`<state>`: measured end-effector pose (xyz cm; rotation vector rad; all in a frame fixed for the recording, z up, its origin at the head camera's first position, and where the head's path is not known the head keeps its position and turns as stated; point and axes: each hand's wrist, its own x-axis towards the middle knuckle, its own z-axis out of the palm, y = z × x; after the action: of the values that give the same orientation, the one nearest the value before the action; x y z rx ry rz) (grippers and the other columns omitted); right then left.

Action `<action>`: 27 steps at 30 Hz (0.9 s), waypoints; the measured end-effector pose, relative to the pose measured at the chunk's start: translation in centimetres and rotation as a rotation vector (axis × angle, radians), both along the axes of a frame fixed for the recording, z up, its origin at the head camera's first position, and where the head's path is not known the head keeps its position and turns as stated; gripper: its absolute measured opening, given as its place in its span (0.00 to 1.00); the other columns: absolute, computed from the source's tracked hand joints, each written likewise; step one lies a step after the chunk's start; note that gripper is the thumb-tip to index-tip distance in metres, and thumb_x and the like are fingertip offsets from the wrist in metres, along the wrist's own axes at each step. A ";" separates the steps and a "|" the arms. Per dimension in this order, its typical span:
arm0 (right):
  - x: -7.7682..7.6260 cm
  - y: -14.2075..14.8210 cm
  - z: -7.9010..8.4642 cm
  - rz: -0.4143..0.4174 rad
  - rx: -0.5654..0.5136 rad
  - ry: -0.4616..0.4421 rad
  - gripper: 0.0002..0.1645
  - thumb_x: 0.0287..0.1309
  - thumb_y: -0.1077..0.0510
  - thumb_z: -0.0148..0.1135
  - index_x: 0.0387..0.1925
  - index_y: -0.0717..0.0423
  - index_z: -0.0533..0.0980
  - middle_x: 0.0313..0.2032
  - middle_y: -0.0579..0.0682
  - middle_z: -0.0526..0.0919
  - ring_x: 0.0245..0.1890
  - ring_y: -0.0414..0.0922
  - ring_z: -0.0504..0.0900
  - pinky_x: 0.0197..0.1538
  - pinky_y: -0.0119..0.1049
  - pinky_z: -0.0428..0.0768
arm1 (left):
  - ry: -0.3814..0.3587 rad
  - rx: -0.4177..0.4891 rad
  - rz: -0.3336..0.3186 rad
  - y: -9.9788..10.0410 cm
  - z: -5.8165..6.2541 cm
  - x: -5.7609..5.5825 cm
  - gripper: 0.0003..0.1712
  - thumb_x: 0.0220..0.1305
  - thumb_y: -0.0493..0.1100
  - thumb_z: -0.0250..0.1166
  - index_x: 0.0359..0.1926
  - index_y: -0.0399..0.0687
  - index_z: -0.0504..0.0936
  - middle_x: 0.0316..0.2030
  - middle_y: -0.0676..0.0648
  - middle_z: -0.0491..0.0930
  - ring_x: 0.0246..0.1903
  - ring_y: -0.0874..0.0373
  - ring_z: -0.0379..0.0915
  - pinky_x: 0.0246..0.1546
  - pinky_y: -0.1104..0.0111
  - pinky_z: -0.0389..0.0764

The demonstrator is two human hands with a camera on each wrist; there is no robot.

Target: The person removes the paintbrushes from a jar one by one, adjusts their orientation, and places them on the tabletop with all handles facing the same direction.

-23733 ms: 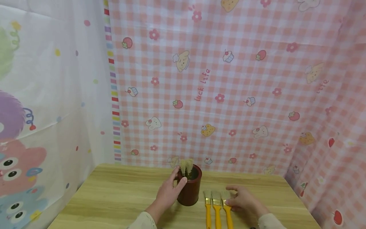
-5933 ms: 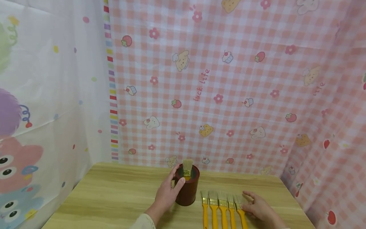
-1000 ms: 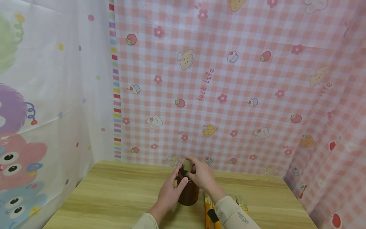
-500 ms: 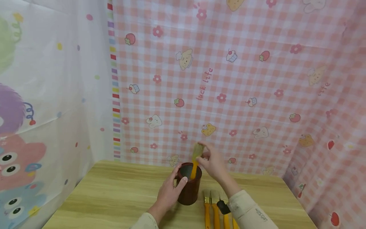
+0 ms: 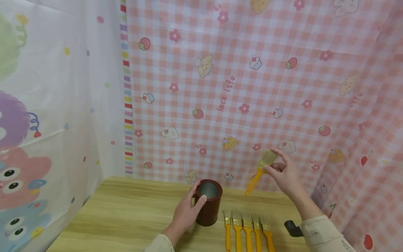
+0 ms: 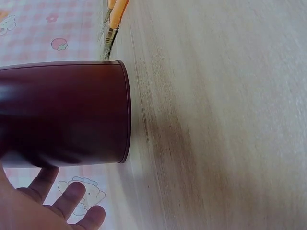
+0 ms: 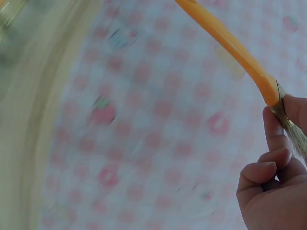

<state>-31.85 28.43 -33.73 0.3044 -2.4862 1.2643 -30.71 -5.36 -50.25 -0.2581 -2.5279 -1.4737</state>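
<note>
A dark red, cylindrical pen holder (image 5: 209,210) stands upright on the table, its open top showing a grey inside with no brush in it. My left hand (image 5: 185,211) holds it at the left side, thumb on the front of the rim; in the left wrist view some fingers (image 6: 72,199) spread beside its wall (image 6: 72,110). Up in the air to the right, my right hand (image 5: 284,171) pinches a paintbrush (image 5: 255,180) near its metal band. Its bristles (image 5: 268,156) point up and its orange handle (image 7: 235,50) slants down to the left.
Several orange-handled paintbrushes (image 5: 247,232) lie side by side on the wooden table (image 5: 126,217), right of the pen holder, bristles away from me. A pink checked cloth (image 5: 220,87) hangs behind the table. A black wrist device (image 5: 293,228) sits at my right sleeve.
Earlier, brushes stood in the pen holder and fewer lay in the row. Over the last second my right hand has drawn the brush out and carried it right. My left hand stays put.
</note>
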 end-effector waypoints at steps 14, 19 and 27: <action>0.3 10.2 -5.3 0.054 0.137 -0.372 0.50 0.71 0.53 0.72 0.83 0.60 0.57 0.45 0.58 0.93 0.47 0.50 0.92 0.56 0.59 0.87 | -0.005 -0.006 0.002 -0.1 0.2 0.0 0.36 0.79 0.68 0.55 0.83 0.81 0.58 0.72 0.45 0.77 0.68 0.41 0.77 0.60 0.32 0.77; 0.6 11.5 -6.6 0.162 0.146 -0.587 0.50 0.71 0.50 0.71 0.83 0.59 0.57 0.50 0.57 0.91 0.54 0.56 0.89 0.57 0.68 0.83 | 0.005 -0.007 -0.006 -0.1 0.3 -0.1 0.36 0.79 0.67 0.57 0.83 0.78 0.60 0.70 0.44 0.79 0.67 0.41 0.78 0.58 0.33 0.78; 0.7 12.3 -8.8 0.277 0.121 -0.670 0.46 0.73 0.54 0.68 0.82 0.64 0.57 0.46 0.58 0.93 0.46 0.52 0.89 0.43 0.55 0.83 | 0.014 -0.011 -0.010 -0.1 0.3 -0.1 0.36 0.79 0.66 0.57 0.83 0.77 0.60 0.69 0.44 0.80 0.66 0.40 0.79 0.57 0.32 0.78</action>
<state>-31.18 40.74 -42.57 0.2972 -3.1815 1.5176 -30.81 -5.51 -49.94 -0.2822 -2.5287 -1.4568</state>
